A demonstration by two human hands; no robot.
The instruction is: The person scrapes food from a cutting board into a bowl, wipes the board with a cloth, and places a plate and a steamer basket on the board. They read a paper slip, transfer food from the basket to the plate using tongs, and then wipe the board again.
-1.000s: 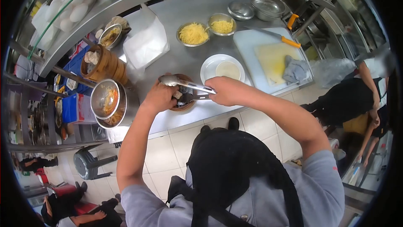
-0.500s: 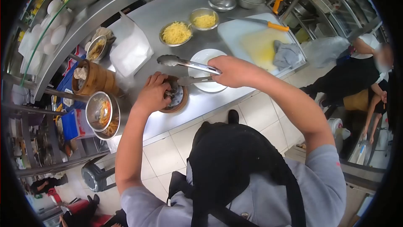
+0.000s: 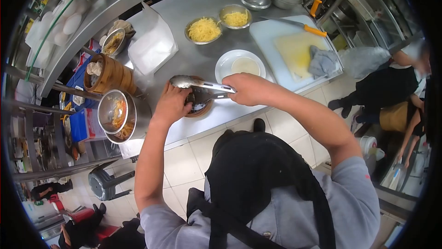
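Observation:
My right hand (image 3: 248, 89) is closed around the metal tongs (image 3: 207, 84), whose arms are spread and whose tips reach over a small round wooden steamer (image 3: 208, 107). My left hand (image 3: 172, 103) rests at the left side of that steamer, fingers bent over its rim; whether it holds anything is hidden. Dark and pale contents show inside the steamer, too small to make out. Just right of it sits a white plate (image 3: 224, 68) with a pale round piece (image 3: 246, 66) on it.
Two bowls of yellow shreds (image 3: 204, 30) stand behind. A cutting board (image 3: 267, 35) with an orange-handled knife (image 3: 315, 30) and grey cloth (image 3: 323, 61) lies right. Bamboo steamers (image 3: 115, 75), metal bowls (image 3: 142, 115) and white paper (image 3: 152, 42) are left. People stand far right.
The tongs have moved from beside the plate to over the steamer, going left with my right hand. The pale round piece on the plate now shows. The view has shifted slightly.

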